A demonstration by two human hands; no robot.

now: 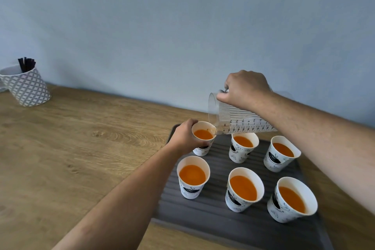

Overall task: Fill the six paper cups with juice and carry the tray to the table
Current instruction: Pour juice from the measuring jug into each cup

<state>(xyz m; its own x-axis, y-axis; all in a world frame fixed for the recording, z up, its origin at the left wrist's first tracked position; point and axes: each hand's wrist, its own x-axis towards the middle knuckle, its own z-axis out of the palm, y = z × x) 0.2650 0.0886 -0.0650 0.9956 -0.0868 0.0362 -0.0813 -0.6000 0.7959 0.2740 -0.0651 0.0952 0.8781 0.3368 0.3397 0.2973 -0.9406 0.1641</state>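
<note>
Cups nearest us: three paper cups stand in the near row of the tray, the near-left cup [192, 177], the near-middle cup [243, 190] and the near-right cup [292, 200], each holding orange juice.
Tray: we see the dark grey ribbed tray [207, 209] lying flat on the wooden surface [81, 148], with all six cups on it in two rows of three.
Left arm: our bare forearm reaches in from the lower left and runs diagonally up toward the tray's far-left corner.
Left hand: our left hand [183, 138] is curled around the side of the far-left cup [204, 138], fingers wrapped on its wall just below the rim; the cup holds juice.
Far row: the far-middle cup [242, 147] and far-right cup [281, 153] stand upright with juice in them.
Right arm: it comes in from the right edge, angled up and leftward above the far row.
Right hand: our right hand [245, 89] is closed over the top of a clear measuring jug [239, 119], knuckles up; the jug is tipped nearly flat, its spout just over the held cup's rim, and it looks nearly empty.
Far left: a patterned mug [27, 87] holding dark sticks [26, 65] sits well apart, by the blue wall [182, 16].
</note>
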